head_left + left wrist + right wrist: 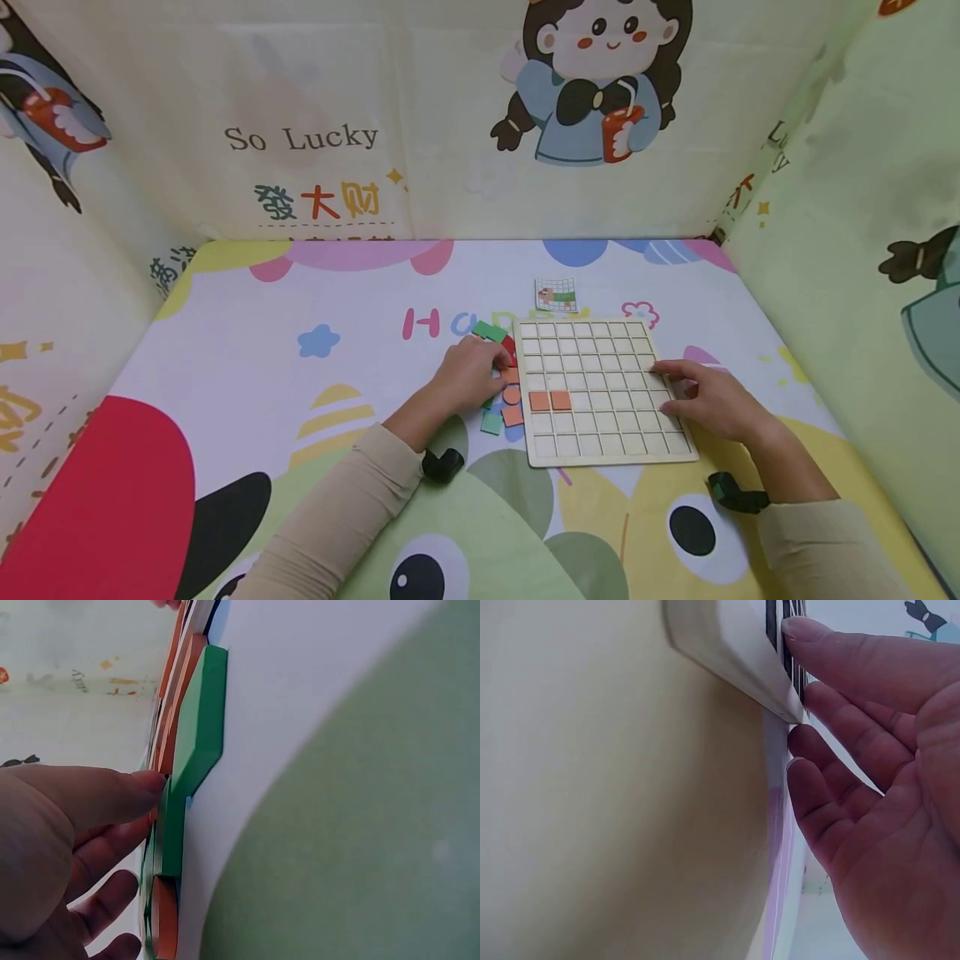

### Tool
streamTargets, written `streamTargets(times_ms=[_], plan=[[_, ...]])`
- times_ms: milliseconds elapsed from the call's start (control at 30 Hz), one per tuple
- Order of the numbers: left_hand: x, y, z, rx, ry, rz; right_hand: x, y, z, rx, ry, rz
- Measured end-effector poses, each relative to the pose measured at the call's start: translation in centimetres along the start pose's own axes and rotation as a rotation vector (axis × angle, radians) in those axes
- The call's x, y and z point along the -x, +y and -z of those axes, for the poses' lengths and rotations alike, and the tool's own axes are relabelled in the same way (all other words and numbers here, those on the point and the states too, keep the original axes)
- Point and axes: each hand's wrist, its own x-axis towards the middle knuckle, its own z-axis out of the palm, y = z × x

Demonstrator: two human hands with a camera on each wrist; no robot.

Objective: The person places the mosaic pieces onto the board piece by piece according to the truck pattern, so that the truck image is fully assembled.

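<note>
A pale square grid board (600, 425) lies on the table, with two orange square tiles (561, 401) side by side in its left cells. Along its left edge is a pile of green, red and orange pieces, among them a teal tile (491, 422) and an orange disc (512, 395). My left hand (467, 373) reaches over this pile. Thumb and forefinger touch the pieces beside a green piece (202, 720) in the left wrist view, the other fingers loosely bent. My right hand (712, 400) rests thumb and fingertips on the board's right edge, its fingers relaxed.
A small picture card (556, 294) with a coloured grid pattern lies behind the board. The table bears a colourful cartoon-print cover (247, 350). Printed cloth walls (450, 108) enclose the back and both sides. Black cameras (442, 465) sit on both wrists.
</note>
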Motion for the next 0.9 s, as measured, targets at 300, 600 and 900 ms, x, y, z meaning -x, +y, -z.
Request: streamTargets(times_ms=[300,600,900], plan=[[0.1,0.1,0.1,-0.002,-0.004,0.025,-0.1,0.2,-0.2,-0.012,0.002,-0.007],[0.4,0.4,0.8,0.032,-0.004,0.004,-0.1,0.2,-0.1,-0.011,0.001,-0.001],[0.5,2.9,0.9,0.064,-0.050,-0.093,-0.2,-0.3,0.0,0.011,-0.003,-0.020]])
